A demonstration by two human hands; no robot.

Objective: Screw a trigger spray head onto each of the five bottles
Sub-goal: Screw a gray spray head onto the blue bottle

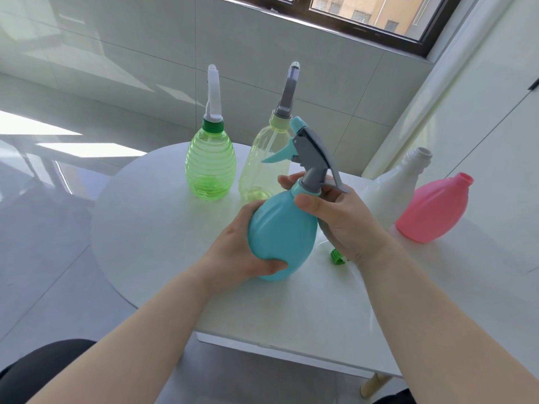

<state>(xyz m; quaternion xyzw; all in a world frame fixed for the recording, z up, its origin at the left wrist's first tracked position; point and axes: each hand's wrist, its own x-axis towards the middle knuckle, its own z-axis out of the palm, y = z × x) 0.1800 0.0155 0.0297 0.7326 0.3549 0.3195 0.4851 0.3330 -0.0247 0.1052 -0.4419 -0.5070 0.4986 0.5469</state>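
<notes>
My left hand (239, 249) grips the belly of a teal bottle (281, 231), held tilted above the white table (163, 217). My right hand (338, 217) wraps the collar of the grey and teal trigger spray head (313, 156) seated on its neck. At the back stand a green ribbed bottle (210, 167) with a white spray head (213, 91) and a pale yellow bottle (262, 167) with a grey spray head (288, 91). To the right, a white bottle (393, 191) and a pink bottle (437, 208) have open necks.
A green screw collar (337, 256) of another spray head lies on the table, partly hidden under my right wrist. The table's front edge runs close to my body. A tiled wall and a window stand behind.
</notes>
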